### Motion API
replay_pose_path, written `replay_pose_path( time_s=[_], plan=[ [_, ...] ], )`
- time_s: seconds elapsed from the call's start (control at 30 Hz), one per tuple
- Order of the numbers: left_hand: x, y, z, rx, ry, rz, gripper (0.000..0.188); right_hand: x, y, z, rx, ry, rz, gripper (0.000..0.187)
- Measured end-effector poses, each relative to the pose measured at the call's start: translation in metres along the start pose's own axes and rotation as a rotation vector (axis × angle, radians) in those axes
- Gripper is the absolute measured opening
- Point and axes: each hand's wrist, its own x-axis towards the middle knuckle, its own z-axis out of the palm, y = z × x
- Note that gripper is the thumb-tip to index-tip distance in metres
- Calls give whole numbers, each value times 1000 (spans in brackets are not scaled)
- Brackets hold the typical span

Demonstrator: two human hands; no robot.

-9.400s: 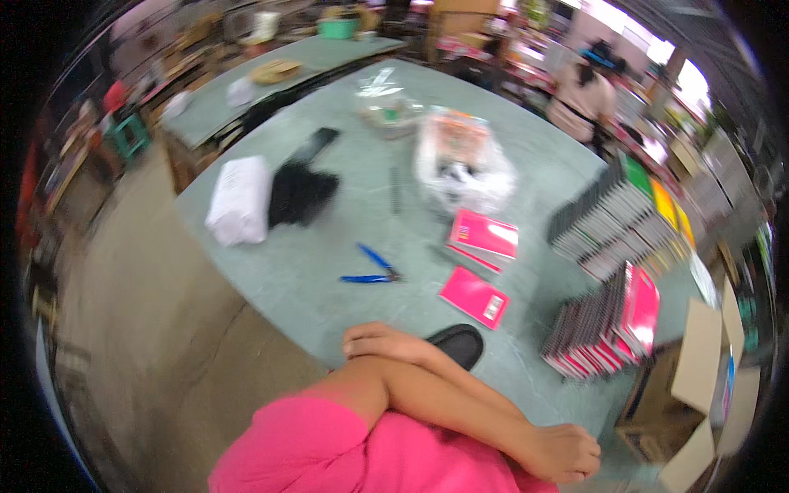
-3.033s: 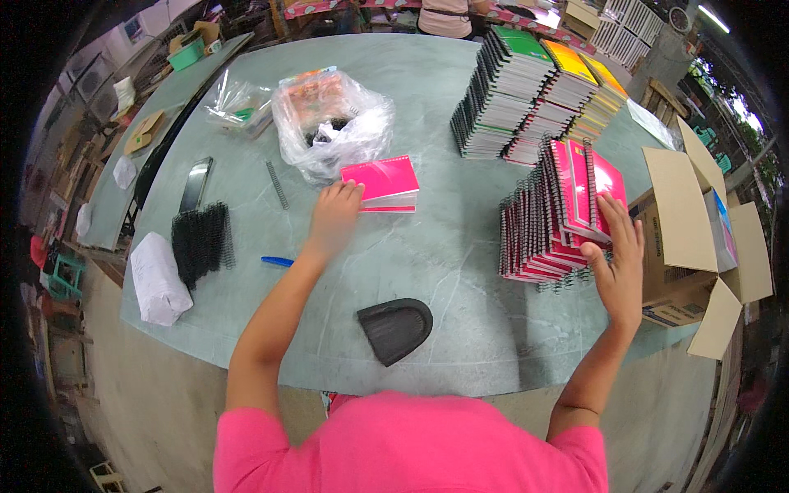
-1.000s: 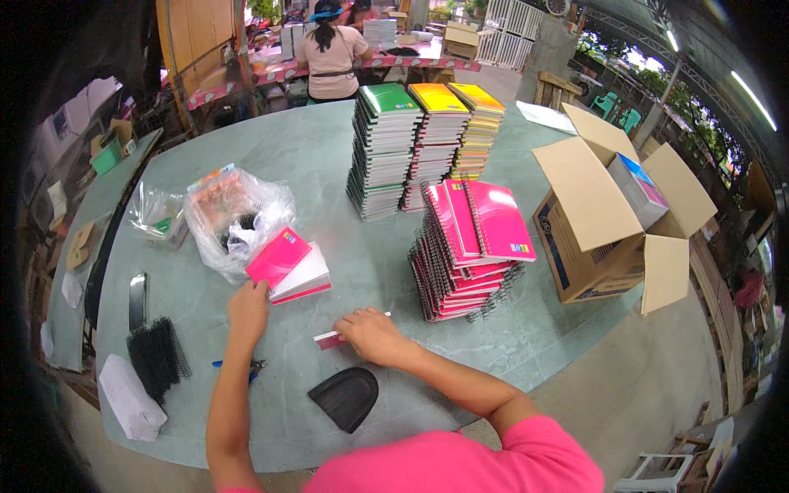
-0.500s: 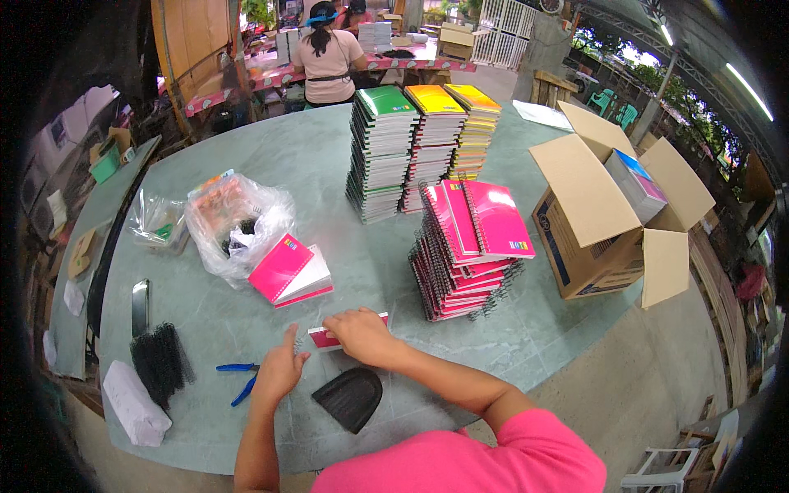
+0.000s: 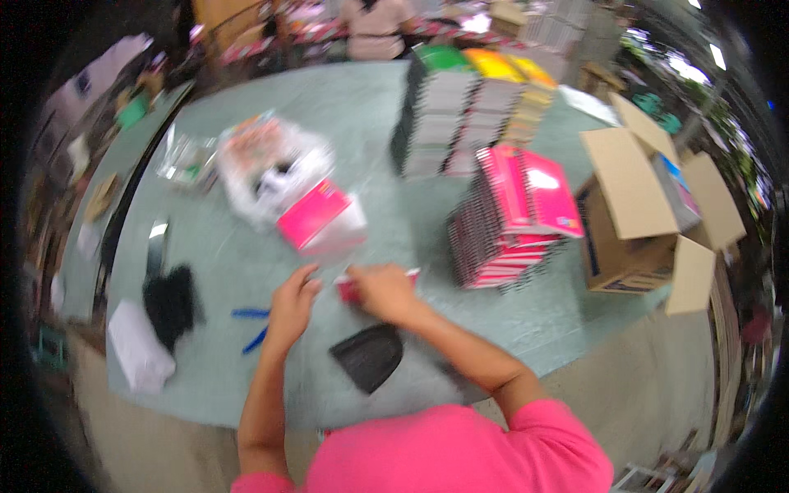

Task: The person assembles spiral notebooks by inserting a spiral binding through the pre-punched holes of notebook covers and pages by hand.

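Observation:
My right hand (image 5: 382,289) is closed on a small pink notebook (image 5: 348,290) standing on edge on the table; the hand covers most of it. Just left of that notebook is my left hand (image 5: 294,302), its fingers smeared by motion, so I cannot tell whether they hold anything. Blue-handled pliers (image 5: 256,330) lie spread beside my left wrist. A black, rounded wedge-like piece (image 5: 370,357) rests below my right hand. Beyond my hands lie pink notebooks (image 5: 314,215) with white pages showing.
To the right rises a stack of pink spiral notebooks (image 5: 538,193), with taller green, red and yellow stacks (image 5: 444,111) behind. An open cardboard box (image 5: 629,251) stands at the far right. At left are a plastic bag (image 5: 246,185), black coils (image 5: 171,308) and a white bundle (image 5: 141,349).
The whole view has shifted, so the table's things sit higher and further right. My left fingers look more curled. My right hand stays on the notebook.

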Motion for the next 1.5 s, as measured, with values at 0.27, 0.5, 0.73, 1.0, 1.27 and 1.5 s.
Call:
replay_pose_path(
  time_s=[0.27, 0.5, 0.73, 1.0, 1.27, 1.5],
  plan=[
    [-18, 12, 23, -13, 72, -28, 20, -2, 0, -4, 181, 111, -13, 22],
    [-17, 15, 25, 61, 257, 116, 15, 1, -2, -7, 186, 86, -32, 23],
    [-3, 9, 32, 362, 311, 408, 14, 0, 1, -12, 142, 28, -81, 22],
    [-6, 12, -2, 223, -53, 181, 28, 1, -10, 13, 232, 146, -81, 21],
    [-3, 22, -4, 170, -55, 182, 17, -2, -7, 4, 287, 110, -62, 21],
    [-2, 21, -10, 238, -147, 99, 18, -2, 4, 10, 443, 155, -213, 20]
  ],
)
